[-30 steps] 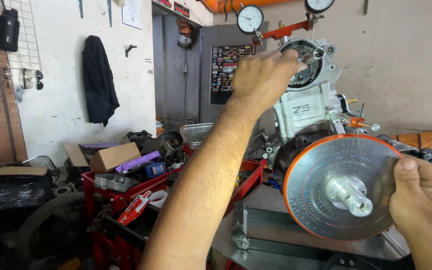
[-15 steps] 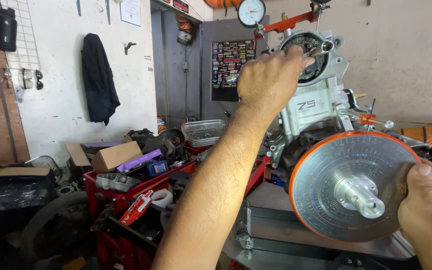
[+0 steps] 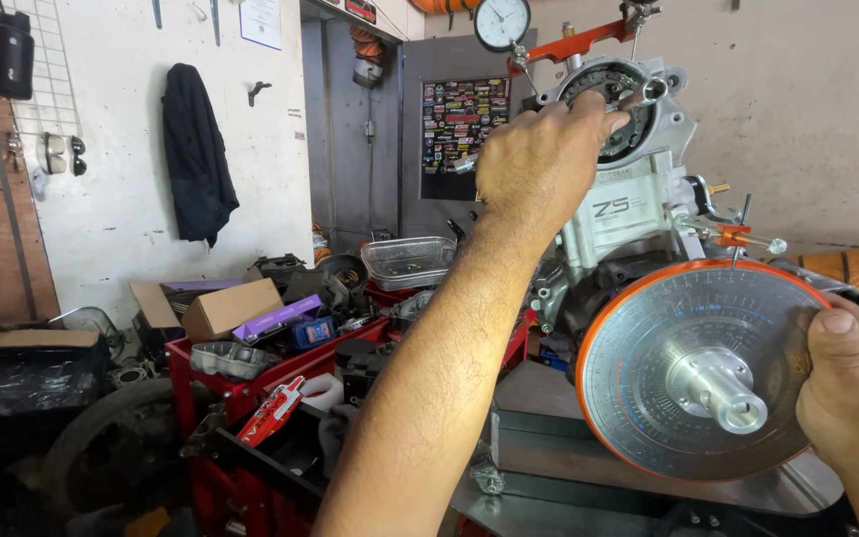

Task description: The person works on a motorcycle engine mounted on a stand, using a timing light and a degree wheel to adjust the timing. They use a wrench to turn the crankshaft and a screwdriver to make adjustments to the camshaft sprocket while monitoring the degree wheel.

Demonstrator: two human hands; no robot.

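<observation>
Left hand (image 3: 539, 164) raised high, fingers curled shut around a slim silver metal wrench (image 3: 559, 124), its ring end showing near the upper rim of the round opening in the silver aluminium engine casing (image 3: 628, 209). Casing upright on a grey steel work stand (image 3: 549, 447), toward the stand's far edge. Above the casing, a round white-faced dial gauge (image 3: 501, 22) mounted on an orange metal bar (image 3: 589, 40).

Right hand (image 3: 852, 383) low at the right edge of the view, gripping the right rim of a large round grey metal degree disc with orange edge (image 3: 638, 398), thumb pressed flat on its face, the other fingers hidden behind it. Disc facing the camera, slightly tilted, a short polished silver hub (image 3: 723, 383) protruding from its centre. Disc in front of and below the casing, over the near right part of the stand. A thin metal pointer with a small orange clamp (image 3: 733, 237) just above the disc's top rim.

Left of the stand, a red metal tool cart (image 3: 251, 383) crowded with parts: a brown cardboard box (image 3: 231, 306), a flat purple box (image 3: 275, 320), a clear plastic tray (image 3: 408, 261). A black jacket (image 3: 196, 149) hanging on the white wall (image 3: 111, 219) behind. A dark rubber tyre (image 3: 101, 443) on the floor at the lower left.
</observation>
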